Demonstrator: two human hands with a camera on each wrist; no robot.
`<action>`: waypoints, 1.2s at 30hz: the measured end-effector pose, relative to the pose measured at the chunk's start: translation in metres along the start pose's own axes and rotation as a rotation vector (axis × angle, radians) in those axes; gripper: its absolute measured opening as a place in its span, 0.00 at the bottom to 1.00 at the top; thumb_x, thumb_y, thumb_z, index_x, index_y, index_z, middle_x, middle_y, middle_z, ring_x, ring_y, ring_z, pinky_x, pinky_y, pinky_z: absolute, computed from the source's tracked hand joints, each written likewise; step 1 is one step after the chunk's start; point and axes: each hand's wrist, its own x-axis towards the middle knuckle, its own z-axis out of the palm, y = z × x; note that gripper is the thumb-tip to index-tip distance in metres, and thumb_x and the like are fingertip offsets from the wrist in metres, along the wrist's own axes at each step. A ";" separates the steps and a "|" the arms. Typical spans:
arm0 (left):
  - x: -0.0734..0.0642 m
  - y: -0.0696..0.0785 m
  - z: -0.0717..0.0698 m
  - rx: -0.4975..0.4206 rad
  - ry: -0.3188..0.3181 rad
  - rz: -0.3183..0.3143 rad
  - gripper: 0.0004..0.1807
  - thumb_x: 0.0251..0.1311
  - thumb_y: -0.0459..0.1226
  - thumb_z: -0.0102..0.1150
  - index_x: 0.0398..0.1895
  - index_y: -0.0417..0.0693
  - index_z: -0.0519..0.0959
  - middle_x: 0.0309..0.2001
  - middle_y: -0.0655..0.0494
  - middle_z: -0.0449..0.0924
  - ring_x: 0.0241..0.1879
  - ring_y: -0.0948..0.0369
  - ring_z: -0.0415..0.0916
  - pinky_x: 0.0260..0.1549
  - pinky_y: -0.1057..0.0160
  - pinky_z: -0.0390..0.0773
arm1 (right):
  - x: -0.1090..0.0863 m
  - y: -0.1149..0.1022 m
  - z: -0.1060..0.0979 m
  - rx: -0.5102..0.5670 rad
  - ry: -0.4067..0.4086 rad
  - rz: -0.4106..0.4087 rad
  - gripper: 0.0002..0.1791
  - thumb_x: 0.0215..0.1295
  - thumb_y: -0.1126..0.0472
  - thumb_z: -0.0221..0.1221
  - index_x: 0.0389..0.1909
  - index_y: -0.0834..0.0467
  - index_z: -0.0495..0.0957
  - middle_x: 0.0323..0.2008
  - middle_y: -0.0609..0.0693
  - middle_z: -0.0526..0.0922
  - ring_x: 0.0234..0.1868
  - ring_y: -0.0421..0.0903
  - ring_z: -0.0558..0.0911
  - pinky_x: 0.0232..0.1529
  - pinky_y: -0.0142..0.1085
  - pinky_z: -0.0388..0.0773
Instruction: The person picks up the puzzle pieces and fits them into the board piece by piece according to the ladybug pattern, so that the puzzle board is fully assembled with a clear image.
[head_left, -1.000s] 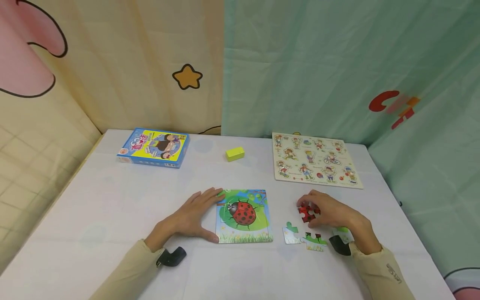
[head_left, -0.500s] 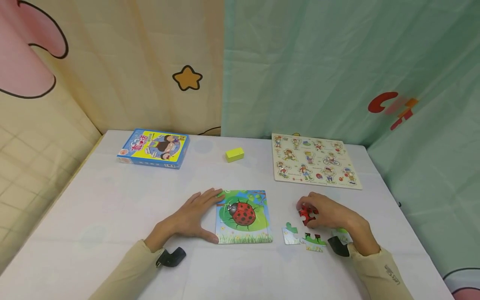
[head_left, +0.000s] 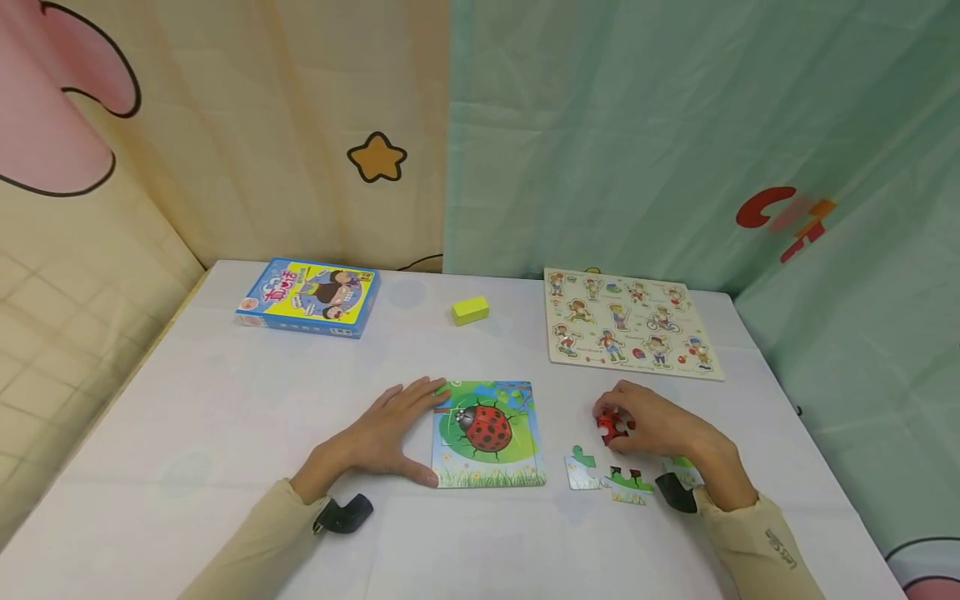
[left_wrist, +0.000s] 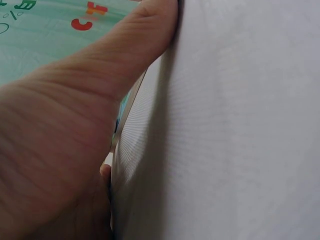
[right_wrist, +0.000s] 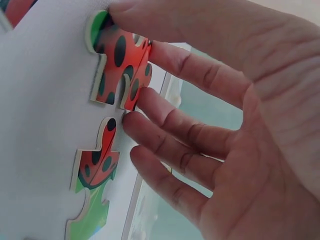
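Observation:
My left hand (head_left: pixel 390 433) spreads along the left side of a square ladybug picture board (head_left: pixel 487 479), fingers at its upper left corner, thumb at the lower left. In the left wrist view its thumb (left_wrist: pixel 120 55) hides most of the board. Farther right, my right hand (head_left: pixel 663 421) pinches red, black-spotted puzzle pieces (right_wrist: pixel 117 55), two of them fitted together, between thumb and index finger. The other fingers are extended loosely beside them. Another puzzle piece (right_wrist: pixel 102 167), red and green, lies by those fingertips in the right wrist view.
Loose puzzle pieces lie below the right hand, a pale one (head_left: pixel 581 475) beside a green one (head_left: pixel 630 487). A green piece (head_left: pixel 684 460) is partly covered by the right wrist. Behind are a blue and yellow box (head_left: pixel 307 296), a yellow block (head_left: pixel 470 311) and a figure puzzle board (head_left: pixel 630 321).
The right thumb has drawn closer to the fingers, and the red pieces between them sit nearer together. My left hand and the ladybug board have stayed in place.

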 end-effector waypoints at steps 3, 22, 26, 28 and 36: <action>0.000 0.001 0.000 -0.006 -0.002 -0.002 0.63 0.40 0.64 0.76 0.79 0.50 0.56 0.81 0.52 0.48 0.80 0.47 0.40 0.77 0.39 0.41 | 0.000 -0.001 0.000 0.007 0.010 -0.007 0.17 0.55 0.60 0.72 0.45 0.51 0.81 0.41 0.45 0.74 0.38 0.43 0.72 0.37 0.31 0.73; 0.000 0.004 -0.004 0.013 -0.008 -0.004 0.64 0.40 0.62 0.76 0.79 0.50 0.55 0.81 0.51 0.47 0.80 0.47 0.40 0.77 0.40 0.41 | 0.007 -0.035 0.006 -0.040 0.069 -0.105 0.16 0.58 0.57 0.69 0.47 0.50 0.81 0.48 0.43 0.76 0.43 0.42 0.75 0.45 0.35 0.77; -0.001 0.003 -0.003 0.006 -0.004 0.000 0.64 0.40 0.62 0.77 0.79 0.49 0.55 0.81 0.50 0.47 0.80 0.46 0.39 0.77 0.40 0.41 | 0.013 -0.048 0.008 -0.047 0.069 -0.140 0.16 0.58 0.57 0.69 0.47 0.50 0.80 0.48 0.43 0.76 0.44 0.43 0.76 0.45 0.36 0.77; -0.001 0.003 -0.003 0.001 -0.002 0.001 0.64 0.40 0.62 0.77 0.79 0.49 0.55 0.81 0.50 0.47 0.80 0.46 0.39 0.77 0.39 0.40 | 0.017 -0.054 0.009 -0.049 0.072 -0.166 0.16 0.58 0.57 0.69 0.48 0.50 0.80 0.48 0.43 0.76 0.43 0.43 0.75 0.44 0.36 0.76; 0.001 0.001 -0.001 0.011 -0.003 -0.004 0.64 0.40 0.63 0.76 0.79 0.50 0.55 0.81 0.51 0.46 0.80 0.46 0.39 0.77 0.40 0.41 | 0.041 -0.084 0.021 -0.080 0.099 -0.280 0.18 0.57 0.53 0.67 0.49 0.50 0.80 0.47 0.42 0.77 0.39 0.43 0.77 0.41 0.34 0.75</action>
